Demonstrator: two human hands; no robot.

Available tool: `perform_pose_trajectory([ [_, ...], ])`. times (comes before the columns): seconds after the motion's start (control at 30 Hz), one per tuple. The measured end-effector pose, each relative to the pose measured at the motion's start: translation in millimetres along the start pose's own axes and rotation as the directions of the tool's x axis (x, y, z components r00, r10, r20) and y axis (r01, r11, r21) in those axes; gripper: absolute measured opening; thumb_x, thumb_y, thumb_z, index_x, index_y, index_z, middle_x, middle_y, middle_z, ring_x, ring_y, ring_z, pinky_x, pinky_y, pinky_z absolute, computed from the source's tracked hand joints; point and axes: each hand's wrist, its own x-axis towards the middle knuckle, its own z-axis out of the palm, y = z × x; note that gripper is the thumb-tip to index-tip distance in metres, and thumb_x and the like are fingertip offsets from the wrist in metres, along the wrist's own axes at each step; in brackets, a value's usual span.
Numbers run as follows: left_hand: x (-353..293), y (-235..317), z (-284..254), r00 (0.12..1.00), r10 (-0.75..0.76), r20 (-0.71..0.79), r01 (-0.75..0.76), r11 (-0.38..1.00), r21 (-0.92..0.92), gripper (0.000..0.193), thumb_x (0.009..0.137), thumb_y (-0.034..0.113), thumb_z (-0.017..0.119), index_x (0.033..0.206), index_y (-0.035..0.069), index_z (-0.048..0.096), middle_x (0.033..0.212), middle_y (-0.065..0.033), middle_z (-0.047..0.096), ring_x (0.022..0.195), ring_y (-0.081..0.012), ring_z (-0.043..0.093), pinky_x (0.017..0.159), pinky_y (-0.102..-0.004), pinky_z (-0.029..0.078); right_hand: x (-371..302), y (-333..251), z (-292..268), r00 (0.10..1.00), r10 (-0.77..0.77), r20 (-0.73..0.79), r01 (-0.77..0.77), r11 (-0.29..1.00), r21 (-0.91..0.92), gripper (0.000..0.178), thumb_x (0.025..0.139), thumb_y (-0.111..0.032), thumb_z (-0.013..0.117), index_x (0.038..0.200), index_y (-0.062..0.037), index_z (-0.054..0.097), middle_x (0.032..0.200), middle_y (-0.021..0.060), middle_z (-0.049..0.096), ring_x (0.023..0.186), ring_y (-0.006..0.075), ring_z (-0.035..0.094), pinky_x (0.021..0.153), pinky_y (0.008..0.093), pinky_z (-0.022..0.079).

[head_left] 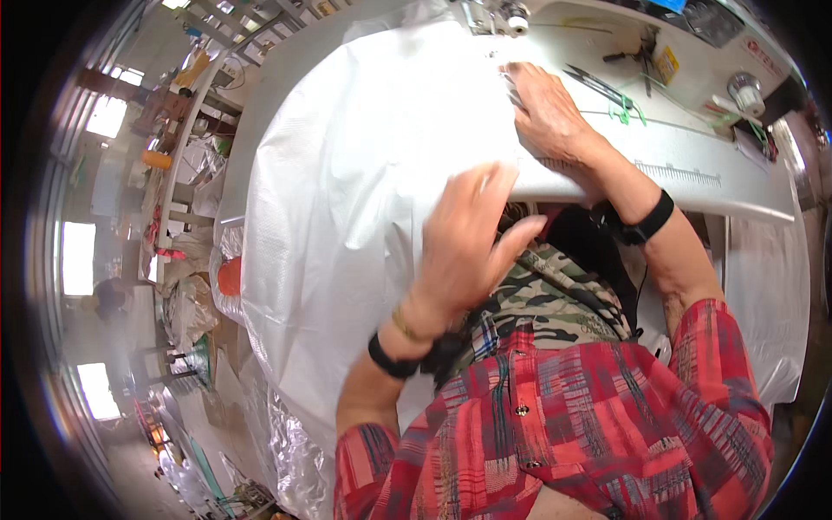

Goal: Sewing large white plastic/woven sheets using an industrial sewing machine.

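A large white sheet (347,165), glossy and creased like plastic, spreads over the sewing machine bed and hangs down toward my lap. My right hand (555,113) is at the sheet's right edge, just below the presser foot area (492,56). Its fingers are bent together on that edge; the fingertips are partly lost in glare. Blurred by motion, my left hand (464,238) is over the near edge of the sheet, its thumb apart from the fingers and nothing visible in it. The sewing machine head (498,17) is at the top.
Right of my right hand lie black tweezers (598,85) with green thread tied on. A ruler scale (676,173) runs along the table's front edge. The machine's pillar with a dial (745,91) rises at far right. Cluttered shelving (186,173) stands on the left.
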Motion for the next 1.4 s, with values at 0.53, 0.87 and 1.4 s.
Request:
perform_pose_trajectory([
  [0.53,-248,-50,-80,0.568,-0.521,-0.637,0.680,0.733,0.006,0.017,0.094,0.007,0.057,0.106,-0.003,0.063,0.092,-0.0125,0.067,0.082,-0.0273,0.064,0.079,-0.0339,0.050,-2,-15,21,0.994,-0.083,0.077,0.056,0.954,0.294,0.026,0.089,-0.015,0.045,0.082,0.0040,0.062,0.082,0.0195,0.064,0.080,0.0342,0.062,0.076,0.0443,0.050],
  [0.87,-117,-108,-200,0.589,-0.666,-0.457,0.668,0.720,-0.188,0.017,0.093,0.007,0.057,0.105,-0.003,0.064,0.095,-0.0134,0.067,0.084,-0.0289,0.063,0.080,-0.0355,0.050,-88,-63,2,0.751,0.094,0.654,-0.633,-0.178,0.753,0.044,0.100,-0.040,0.047,0.097,0.0019,0.060,0.082,0.0081,0.064,0.066,0.0133,0.061,0.052,0.0244,0.046],
  [1.4,-191,-158,-114,0.534,-0.814,-0.228,0.783,0.578,-0.228,0.017,0.093,0.006,0.056,0.105,-0.004,0.065,0.099,-0.0149,0.066,0.087,-0.0316,0.063,0.081,-0.0381,0.049,-127,-43,-1,0.821,0.049,0.569,-0.378,-0.700,0.606,0.048,0.099,-0.053,0.043,0.103,-0.0078,0.061,0.057,-0.0056,0.045,0.044,0.0039,0.038,0.065,0.0333,0.050],
])
